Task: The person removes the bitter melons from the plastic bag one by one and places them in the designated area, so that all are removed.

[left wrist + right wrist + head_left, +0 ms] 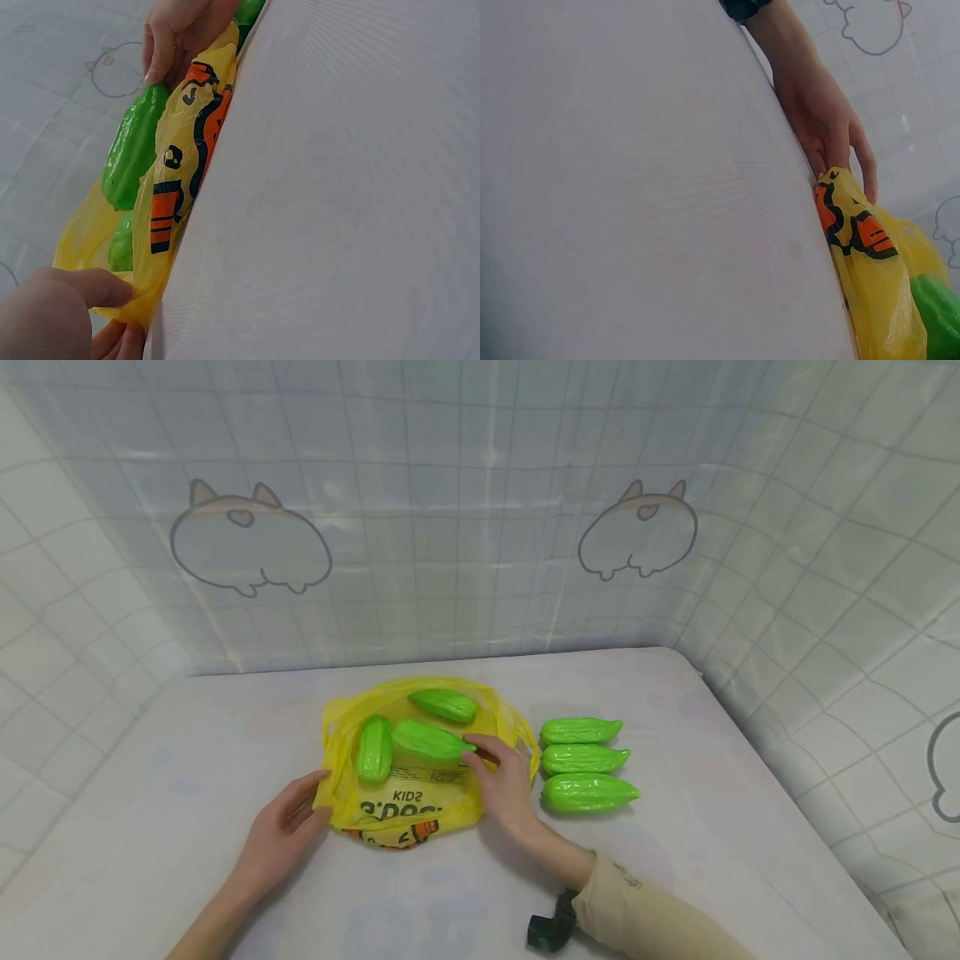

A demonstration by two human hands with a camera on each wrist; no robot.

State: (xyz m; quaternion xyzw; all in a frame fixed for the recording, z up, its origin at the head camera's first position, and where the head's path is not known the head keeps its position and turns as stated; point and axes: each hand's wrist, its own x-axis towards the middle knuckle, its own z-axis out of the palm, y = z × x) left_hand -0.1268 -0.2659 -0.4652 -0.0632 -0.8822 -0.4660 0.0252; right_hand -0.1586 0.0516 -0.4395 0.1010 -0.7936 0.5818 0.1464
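Beige sleeve [652, 910] nearest; right hand [512, 787] pinches green vegetable [431, 741] by tip, left hand [276, 837] pinches yellow bag [459, 795]; vegetable likely light, slick; hold mid-body.

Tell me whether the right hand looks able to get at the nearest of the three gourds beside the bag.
Likely yes: the nearest gourd lies just beside the right hand, with nothing seen between them. First, though, it would probably have to release the pinched gourd at the yellow bag's mouth.

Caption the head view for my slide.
Left hand holds a yellow bag; right hand holds a green gourd by its tip, three others beside the bag.
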